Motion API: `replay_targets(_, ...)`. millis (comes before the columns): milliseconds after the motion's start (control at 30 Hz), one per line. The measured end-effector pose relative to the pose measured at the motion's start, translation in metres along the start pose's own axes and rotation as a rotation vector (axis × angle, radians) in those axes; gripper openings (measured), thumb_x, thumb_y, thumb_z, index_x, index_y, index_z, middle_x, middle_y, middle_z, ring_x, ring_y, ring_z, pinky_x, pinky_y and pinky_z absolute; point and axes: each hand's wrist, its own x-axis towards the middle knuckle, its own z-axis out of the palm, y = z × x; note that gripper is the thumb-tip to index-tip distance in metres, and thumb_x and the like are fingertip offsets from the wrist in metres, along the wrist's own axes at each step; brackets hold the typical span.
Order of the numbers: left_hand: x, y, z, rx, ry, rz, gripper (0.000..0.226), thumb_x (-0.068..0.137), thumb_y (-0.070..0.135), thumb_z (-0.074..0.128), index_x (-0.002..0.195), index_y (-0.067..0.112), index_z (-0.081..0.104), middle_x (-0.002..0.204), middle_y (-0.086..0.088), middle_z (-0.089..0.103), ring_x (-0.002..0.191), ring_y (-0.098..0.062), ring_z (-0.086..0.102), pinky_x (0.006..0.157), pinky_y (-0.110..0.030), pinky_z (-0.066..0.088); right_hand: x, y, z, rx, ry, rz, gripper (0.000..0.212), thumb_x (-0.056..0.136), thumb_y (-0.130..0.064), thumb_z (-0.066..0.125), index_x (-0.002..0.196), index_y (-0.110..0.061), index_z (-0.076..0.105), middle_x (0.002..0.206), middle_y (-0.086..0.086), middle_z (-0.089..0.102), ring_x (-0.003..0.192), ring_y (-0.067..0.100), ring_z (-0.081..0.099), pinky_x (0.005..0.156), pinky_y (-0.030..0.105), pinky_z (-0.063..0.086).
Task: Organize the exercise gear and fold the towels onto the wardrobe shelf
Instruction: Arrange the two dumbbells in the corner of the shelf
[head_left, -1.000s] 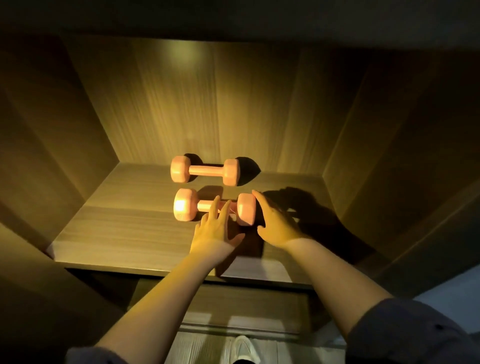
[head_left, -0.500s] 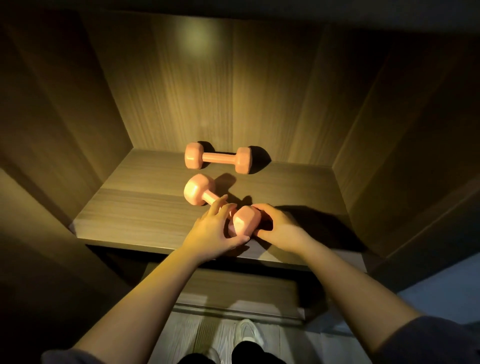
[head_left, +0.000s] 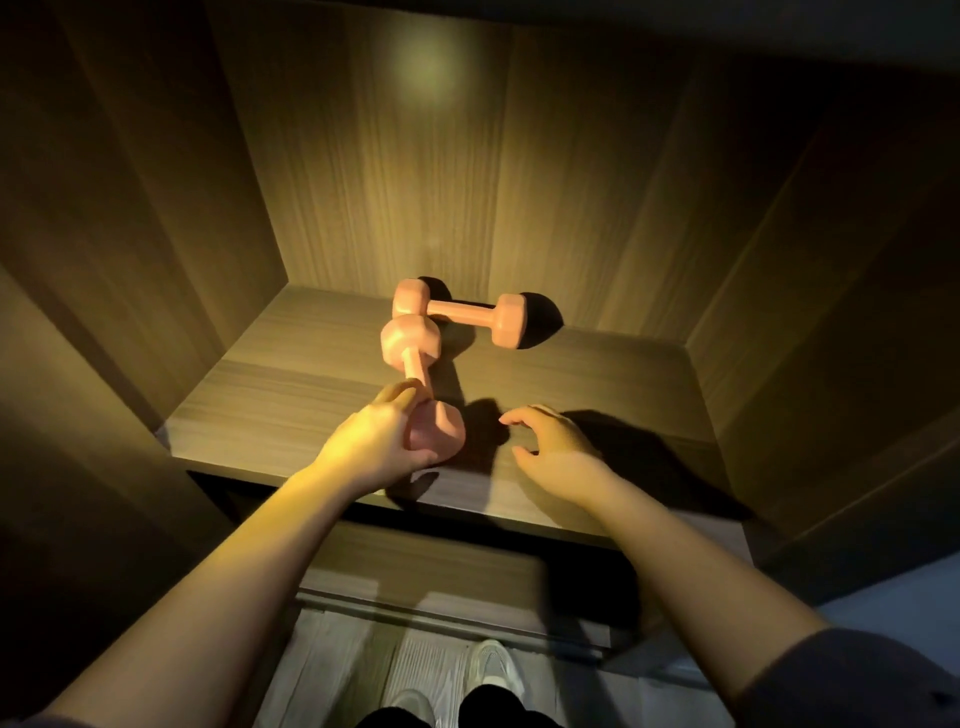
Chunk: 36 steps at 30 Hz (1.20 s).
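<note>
Two pink dumbbells lie on the wooden wardrobe shelf (head_left: 597, 384). The far dumbbell (head_left: 460, 314) rests crosswise near the back wall. The near dumbbell (head_left: 413, 364) points front to back, its far head touching or just short of the far dumbbell's left head. My left hand (head_left: 384, 441) grips the near dumbbell's front head close to the shelf's front edge. To the right of that head, my right hand (head_left: 553, 441) hovers over the shelf with curled, spread fingers, holding nothing. No towels are in view.
Wooden side walls (head_left: 156, 218) and a back panel (head_left: 441, 171) enclose the shelf. Below its front edge a lower panel (head_left: 431, 566) shows, then the floor and my shoes (head_left: 452, 675).
The near dumbbell has swung from crosswise to front-to-back, its front head pulled toward the shelf edge. My right hand has let go of it and moved right; the left hand keeps hold.
</note>
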Motion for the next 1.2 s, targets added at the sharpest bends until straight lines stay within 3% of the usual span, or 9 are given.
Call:
replay_targets(67, 0.005, 0.001, 0.002, 0.020, 0.019, -0.001, 0.068, 0.075, 0.039, 0.078, 0.133, 0.022, 0.047, 0.135, 0.004, 0.050, 0.112, -0.023, 0.058, 0.088, -0.041, 0.052, 0.014, -0.005, -0.001, -0.043, 0.092, -0.048, 0.051, 0.091, -0.010, 0.060, 0.134, -0.035, 0.048, 0.141, -0.011, 0.042, 0.127, 0.015, 0.047, 0.096, 0.027, 0.042)
replay_targets(200, 0.010, -0.002, 0.012, -0.019, 0.015, 0.023, 0.071, 0.081, 0.040, 0.073, 0.141, 0.022, 0.040, 0.143, 0.004, 0.049, 0.118, -0.022, 0.057, 0.091, -0.039, 0.051, 0.052, -0.015, -0.010, -0.077, 0.213, -0.097, 0.075, 0.087, 0.002, 0.061, 0.150, -0.027, 0.032, 0.158, -0.004, 0.022, 0.143, 0.021, 0.029, 0.114, 0.036, 0.031)
replay_targets(300, 0.011, -0.005, 0.013, -0.074, -0.005, 0.021, 0.076, 0.082, 0.040, 0.073, 0.145, 0.022, 0.034, 0.147, 0.004, 0.045, 0.122, -0.022, 0.054, 0.094, -0.040, 0.049, 0.086, -0.023, -0.025, -0.322, 0.257, -0.077, 0.084, 0.084, 0.006, 0.062, 0.152, -0.027, 0.027, 0.159, -0.001, 0.018, 0.145, 0.027, 0.023, 0.112, 0.047, 0.033)
replay_targets(367, 0.013, -0.006, 0.014, -0.089, -0.008, 0.022, 0.077, 0.081, 0.039, 0.074, 0.145, 0.022, 0.035, 0.146, 0.003, 0.046, 0.121, -0.023, 0.054, 0.094, -0.040, 0.048, 0.105, -0.029, -0.034, -0.461, 0.239, -0.091, 0.084, 0.082, 0.005, 0.065, 0.151, -0.026, 0.029, 0.159, -0.003, 0.016, 0.146, 0.029, 0.021, 0.111, 0.050, 0.033)
replay_targets(500, 0.013, -0.008, 0.017, -0.120, 0.002, 0.013, 0.079, 0.080, 0.039, 0.074, 0.146, 0.025, 0.033, 0.141, 0.001, 0.051, 0.120, -0.023, 0.056, 0.095, -0.042, 0.048, 0.133, -0.034, -0.042, -0.434, 0.110, -0.054, 0.074, 0.083, 0.002, 0.067, 0.147, -0.020, 0.037, 0.161, -0.002, 0.011, 0.141, 0.031, 0.030, 0.103, 0.046, 0.043)
replay_targets(600, 0.013, -0.011, 0.019, -0.126, 0.012, 0.017, 0.077, 0.079, 0.041, 0.073, 0.144, 0.029, 0.033, 0.138, 0.001, 0.054, 0.117, -0.023, 0.057, 0.093, -0.044, 0.049, 0.143, -0.041, -0.045, -0.442, 0.132, -0.059, 0.056, 0.086, -0.001, 0.065, 0.136, -0.018, 0.048, 0.149, 0.000, 0.028, 0.116, 0.031, 0.050, 0.090, 0.039, 0.052)
replay_targets(767, 0.014, -0.011, 0.019, -0.114, 0.018, -0.007, 0.074, 0.078, 0.041, 0.072, 0.140, 0.029, 0.035, 0.137, 0.000, 0.054, 0.115, -0.027, 0.058, 0.091, -0.045, 0.050, 0.129, -0.048, -0.055, -0.530, 0.111, -0.027, 0.048, 0.088, -0.014, 0.065, 0.132, -0.017, 0.047, 0.132, 0.008, 0.042, 0.105, 0.031, 0.053, 0.082, 0.040, 0.054)
replay_targets(900, 0.012, -0.007, 0.017, -0.109, 0.007, -0.015, 0.073, 0.078, 0.042, 0.073, 0.140, 0.026, 0.037, 0.142, 0.003, 0.050, 0.117, -0.026, 0.057, 0.091, -0.042, 0.049, 0.085, -0.048, -0.060, -0.567, 0.045, -0.040, 0.049, 0.086, -0.026, 0.067, 0.129, -0.018, 0.044, 0.123, 0.008, 0.041, 0.092, 0.026, 0.051, 0.072, 0.034, 0.045)
replay_targets(1200, 0.000, 0.007, 0.006, 0.106, -0.031, -0.043, 0.071, 0.081, 0.039, 0.072, 0.140, 0.019, 0.038, 0.145, -0.001, 0.045, 0.116, -0.028, 0.056, 0.089, -0.042, 0.050, 0.008, -0.033, -0.056, -0.665, -0.117, -0.203, 0.068, 0.083, -0.026, 0.075, 0.140, -0.026, 0.037, 0.114, -0.001, 0.056, 0.102, 0.021, 0.058, 0.076, 0.028, 0.043)
